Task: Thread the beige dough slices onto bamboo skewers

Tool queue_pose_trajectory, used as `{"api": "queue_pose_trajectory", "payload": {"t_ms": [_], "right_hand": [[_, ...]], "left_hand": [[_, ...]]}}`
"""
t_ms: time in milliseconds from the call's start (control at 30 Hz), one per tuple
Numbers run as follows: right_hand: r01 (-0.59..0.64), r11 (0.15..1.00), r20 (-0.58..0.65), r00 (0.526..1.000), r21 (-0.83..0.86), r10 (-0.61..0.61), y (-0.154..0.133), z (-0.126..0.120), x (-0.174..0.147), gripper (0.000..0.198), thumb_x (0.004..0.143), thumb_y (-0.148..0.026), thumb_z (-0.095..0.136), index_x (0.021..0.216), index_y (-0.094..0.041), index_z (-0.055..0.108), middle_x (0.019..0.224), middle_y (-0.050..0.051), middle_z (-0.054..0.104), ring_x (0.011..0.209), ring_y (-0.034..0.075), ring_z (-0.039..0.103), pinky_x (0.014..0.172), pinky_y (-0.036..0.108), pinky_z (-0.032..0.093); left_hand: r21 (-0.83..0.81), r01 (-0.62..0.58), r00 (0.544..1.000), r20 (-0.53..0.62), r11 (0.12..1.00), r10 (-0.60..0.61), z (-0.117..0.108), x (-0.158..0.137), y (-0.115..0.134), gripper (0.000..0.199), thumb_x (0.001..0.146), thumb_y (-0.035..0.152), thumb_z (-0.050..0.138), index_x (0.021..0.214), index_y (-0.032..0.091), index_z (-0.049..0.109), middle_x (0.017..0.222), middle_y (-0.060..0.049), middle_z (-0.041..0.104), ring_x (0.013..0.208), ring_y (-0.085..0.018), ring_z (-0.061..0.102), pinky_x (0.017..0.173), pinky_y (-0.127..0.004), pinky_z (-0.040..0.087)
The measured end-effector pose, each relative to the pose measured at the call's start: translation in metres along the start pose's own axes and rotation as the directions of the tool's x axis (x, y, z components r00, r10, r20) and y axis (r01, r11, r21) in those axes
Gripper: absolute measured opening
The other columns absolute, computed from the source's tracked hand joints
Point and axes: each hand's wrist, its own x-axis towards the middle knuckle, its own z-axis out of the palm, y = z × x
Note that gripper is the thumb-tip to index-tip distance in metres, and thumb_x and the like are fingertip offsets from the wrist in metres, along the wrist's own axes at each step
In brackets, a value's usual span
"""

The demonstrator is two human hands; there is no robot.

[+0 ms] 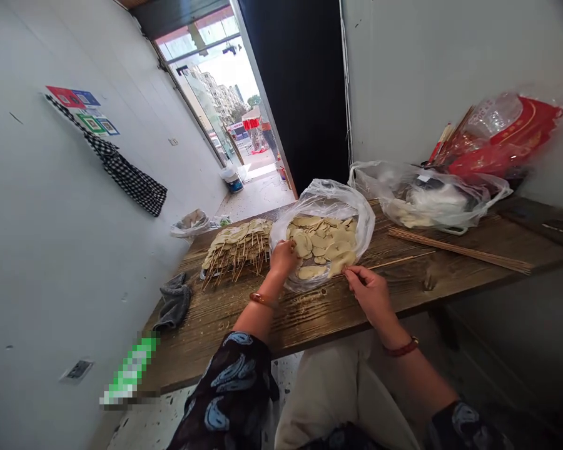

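Observation:
A clear plastic bag [326, 194] lies open on the table, holding many flat, pale-yellow slices [328, 240] of what looks like a bean-curd or dough food. My left hand [284, 257] reaches over the bag's left side, fingers closed on the edge of a slice [303, 244]. At the bag's right front, my right hand [370, 292] pinches a thin wooden skewer [401, 260], its long end pointing right. A larger slice [342, 262] touches the right fingertips; whether the skewer pierces it is unclear. Left of the bag is a pile of skewered slices [239, 244].
Loose skewers [460, 250] lie in a bundle on the right of the wooden table [403, 290]. Behind them are a white plastic bag [431, 197] and red packaging [516, 134]. A grey cloth [174, 300] rests at the left edge. A small bag [191, 224] sits at the far left.

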Motion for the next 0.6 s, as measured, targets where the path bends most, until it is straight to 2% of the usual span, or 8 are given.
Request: {"api": "queue_pose_trajectory", "payload": {"t_ms": [233,300,333,367,400,467,533,600], "right_hand": [[0.038,0.999,-0.018,0.999,-0.001,-0.038,-0.002,0.0,0.0,0.034,0.08,-0.046,0.056,0.081,-0.014,0.07,0.054,-0.003,0.049,0.051,0.011,0.042,0.049,0.022,0.033],[0.046,0.999,-0.005,0.999,-0.003,-0.046,-0.003,-0.001,0.0,0.034,0.081,-0.045,0.055,0.081,-0.014,0.07,0.054,-0.003,0.05,0.052,0.011,0.043,0.049,0.022,0.033],[0.045,0.999,0.004,0.999,-0.004,-0.045,-0.003,-0.001,0.0,0.033,0.081,-0.044,0.055,0.082,-0.014,0.07,0.054,-0.002,0.05,0.052,0.011,0.043,0.049,0.022,0.034],[0.041,0.999,0.012,0.999,-0.007,-0.041,-0.003,-0.001,0.0,0.033,0.081,-0.044,0.055,0.082,-0.014,0.07,0.054,-0.002,0.051,0.052,0.012,0.044,0.049,0.022,0.034],[0.035,0.999,0.019,0.999,-0.009,-0.035,-0.003,-0.001,0.0,0.033,0.081,-0.044,0.056,0.082,-0.014,0.07,0.054,-0.002,0.051,0.051,0.012,0.044,0.049,0.022,0.034],[0.016,1.0,0.044,0.999,-0.012,-0.016,-0.003,-0.002,0.0,0.033,0.08,-0.044,0.056,0.082,-0.014,0.071,0.053,-0.002,0.051,0.05,0.011,0.044,0.047,0.022,0.034],[-0.002,1.0,0.088,0.996,-0.019,0.004,-0.004,-0.003,0.0,0.032,0.08,-0.043,0.056,0.081,-0.014,0.071,0.051,-0.003,0.049,0.047,0.01,0.043,0.044,0.021,0.032],[-0.017,0.999,0.149,0.989,-0.032,0.022,-0.004,-0.003,0.0,0.032,0.08,-0.042,0.056,0.081,-0.014,0.071,0.05,-0.003,0.048,0.046,0.009,0.041,0.041,0.02,0.029]], "left_hand": [[-0.098,0.036,0.999,-0.012,0.995,-0.037,-0.005,0.004,0.005,0.007,0.069,0.019,0.055,0.072,0.017,0.061,0.086,-0.007,0.063,0.081,-0.018,0.057,0.069,-0.026,0.04],[-0.258,0.056,0.998,-0.005,0.965,-0.06,-0.008,0.003,0.008,0.005,0.066,0.021,0.06,0.068,0.017,0.059,0.078,-0.004,0.061,0.074,-0.016,0.057,0.065,-0.025,0.041],[-0.384,0.074,0.997,0.016,0.92,-0.074,-0.009,0.002,0.009,0.008,0.065,0.023,0.062,0.068,0.017,0.058,0.073,-0.002,0.06,0.07,-0.014,0.057,0.062,-0.024,0.042],[-0.529,0.098,0.995,0.052,0.843,-0.083,-0.009,0.0,0.01,0.012,0.065,0.025,0.064,0.068,0.016,0.056,0.068,0.0,0.058,0.065,-0.013,0.056,0.06,-0.023,0.042],[-0.672,0.128,0.992,0.1,0.73,-0.082,-0.009,-0.002,0.011,0.017,0.064,0.027,0.066,0.069,0.016,0.055,0.065,0.001,0.056,0.061,-0.012,0.056,0.056,-0.022,0.043],[-0.872,0.198,0.979,0.197,0.448,-0.049,-0.008,-0.006,0.012,0.025,0.063,0.031,0.07,0.074,0.016,0.052,0.062,0.003,0.055,0.056,-0.011,0.058,0.051,-0.021,0.043],[-0.942,0.259,0.965,0.261,0.215,-0.021,-0.005,-0.01,0.014,0.032,0.061,0.031,0.073,0.078,0.016,0.051,0.062,0.003,0.056,0.056,-0.012,0.061,0.048,-0.02,0.044],[-0.955,0.288,0.958,0.288,0.067,-0.02,-0.002,-0.012,0.016,0.035,0.06,0.027,0.076,0.084,0.015,0.053,0.066,0.001,0.061,0.058,-0.012,0.063,0.05,-0.02,0.047]]}}
